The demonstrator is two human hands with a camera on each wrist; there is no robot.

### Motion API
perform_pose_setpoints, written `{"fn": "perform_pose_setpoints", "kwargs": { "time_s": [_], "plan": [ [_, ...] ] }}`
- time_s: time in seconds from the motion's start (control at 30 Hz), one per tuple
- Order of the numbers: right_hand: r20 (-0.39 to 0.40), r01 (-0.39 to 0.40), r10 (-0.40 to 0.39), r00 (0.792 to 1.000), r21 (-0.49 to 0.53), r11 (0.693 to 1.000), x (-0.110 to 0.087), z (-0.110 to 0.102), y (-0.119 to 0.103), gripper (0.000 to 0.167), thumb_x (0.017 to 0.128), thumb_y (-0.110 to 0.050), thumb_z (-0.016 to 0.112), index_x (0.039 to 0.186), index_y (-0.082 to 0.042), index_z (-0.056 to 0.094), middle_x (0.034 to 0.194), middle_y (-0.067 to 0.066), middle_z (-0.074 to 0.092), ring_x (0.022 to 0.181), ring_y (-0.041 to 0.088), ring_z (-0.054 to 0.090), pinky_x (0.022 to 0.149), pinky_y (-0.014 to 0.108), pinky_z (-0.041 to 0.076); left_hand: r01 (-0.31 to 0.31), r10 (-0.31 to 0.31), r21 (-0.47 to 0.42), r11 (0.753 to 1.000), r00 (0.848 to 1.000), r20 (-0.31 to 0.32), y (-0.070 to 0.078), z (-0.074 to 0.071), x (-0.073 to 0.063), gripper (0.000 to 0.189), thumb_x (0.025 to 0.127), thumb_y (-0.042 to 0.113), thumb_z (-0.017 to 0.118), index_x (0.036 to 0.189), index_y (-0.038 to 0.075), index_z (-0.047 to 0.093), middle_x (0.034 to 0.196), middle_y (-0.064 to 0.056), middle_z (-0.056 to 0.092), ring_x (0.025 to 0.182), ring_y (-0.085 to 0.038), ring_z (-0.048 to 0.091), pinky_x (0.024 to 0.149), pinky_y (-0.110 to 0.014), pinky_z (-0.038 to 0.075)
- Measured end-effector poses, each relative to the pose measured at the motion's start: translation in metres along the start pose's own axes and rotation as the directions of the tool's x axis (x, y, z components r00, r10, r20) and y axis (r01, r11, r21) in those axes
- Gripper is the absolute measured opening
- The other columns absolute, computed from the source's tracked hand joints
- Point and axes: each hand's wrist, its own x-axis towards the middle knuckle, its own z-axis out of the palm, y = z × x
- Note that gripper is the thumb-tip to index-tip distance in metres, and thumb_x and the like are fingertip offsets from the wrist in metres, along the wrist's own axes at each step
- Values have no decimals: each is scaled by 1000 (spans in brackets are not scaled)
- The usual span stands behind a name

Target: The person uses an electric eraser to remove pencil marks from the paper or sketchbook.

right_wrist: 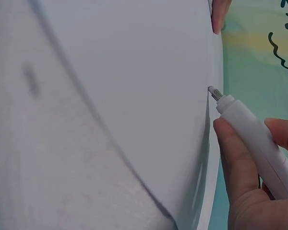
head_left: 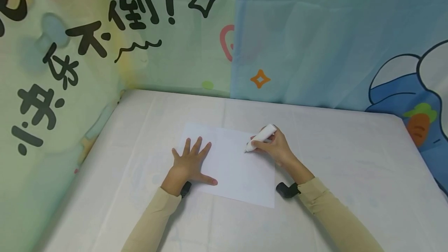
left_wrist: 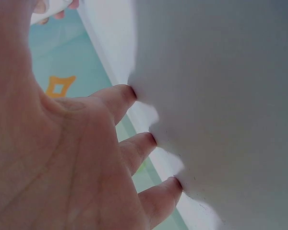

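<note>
A sheet of white paper (head_left: 238,166) lies on the white-covered table. My left hand (head_left: 189,164) is spread flat over the paper's left part, its fingers apart; in the left wrist view its fingertips (left_wrist: 175,184) touch the surface. My right hand (head_left: 276,147) holds a thick white electric eraser (head_left: 260,137) like a pen, above the sheet's upper right. In the right wrist view, thumb and fingers pinch the eraser's body (right_wrist: 252,139). A metal collet with a small pale tip (right_wrist: 210,89) points down right at the paper.
The table (head_left: 350,158) is draped in a creased white cloth. Printed curtains (head_left: 315,42) stand along its back and left sides. A black wrist mount (head_left: 287,189) sits at the right cuff, and another (head_left: 186,189) shows beside the left wrist.
</note>
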Motion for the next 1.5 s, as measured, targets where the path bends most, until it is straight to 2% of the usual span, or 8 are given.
{"fn": "perform_pose_setpoints", "kwargs": {
  "time_s": [0.1,0.33,0.47,0.97,1.23,1.33,1.5],
  "plan": [
    [-4,-8,8,1000,6,1000,0,-1,0,39,84,11,66,111,2,39,106,17,65,88,10,68,79,33,57,0,0,0,1000,1000,-2,0,-1,-1,118,66,69,77,158,24,18,165,-9,4,149,-42,0,104,-77,13],
    [-9,-35,35,999,8,999,-1,-2,-2,39,84,8,68,111,0,40,98,3,68,90,12,68,81,33,57,2,-2,4,1000,1000,-1,0,0,-1,118,66,69,77,158,24,18,165,-9,5,148,-42,1,104,-77,14],
    [-16,-34,34,999,2,999,0,-3,-1,39,83,10,67,110,0,41,96,1,68,90,13,68,79,33,57,2,-2,9,1000,1000,-2,1,-1,-2,118,66,69,77,158,24,18,165,-9,5,148,-43,1,104,-77,14],
    [-15,2,-3,1000,-19,1000,0,0,-1,40,84,10,67,111,-1,39,114,26,61,93,13,68,79,32,57,-3,3,9,1000,1000,-6,2,-1,0,118,66,69,76,158,23,18,165,-9,5,148,-42,1,104,-77,14],
    [-33,-7,9,999,61,998,0,-2,-2,41,83,12,67,110,-3,40,96,4,67,86,8,68,77,30,58,-1,1,12,1000,1000,-3,2,-2,0,118,66,69,76,158,24,17,165,-9,5,148,-42,0,104,-77,14],
    [-37,-15,17,999,63,998,0,-2,-3,42,83,12,67,111,-3,40,97,5,67,86,8,68,78,29,57,-1,1,20,1000,1000,-3,2,-2,-1,118,66,69,76,158,24,18,165,-9,5,148,-43,1,104,-77,15],
    [-33,-13,14,999,46,999,0,-1,-3,41,83,12,66,111,-1,39,107,16,62,87,9,68,79,31,57,0,0,23,1000,1000,0,3,-3,-1,118,66,69,76,158,24,17,165,-9,5,148,-43,1,104,-77,15]
  ]
}}
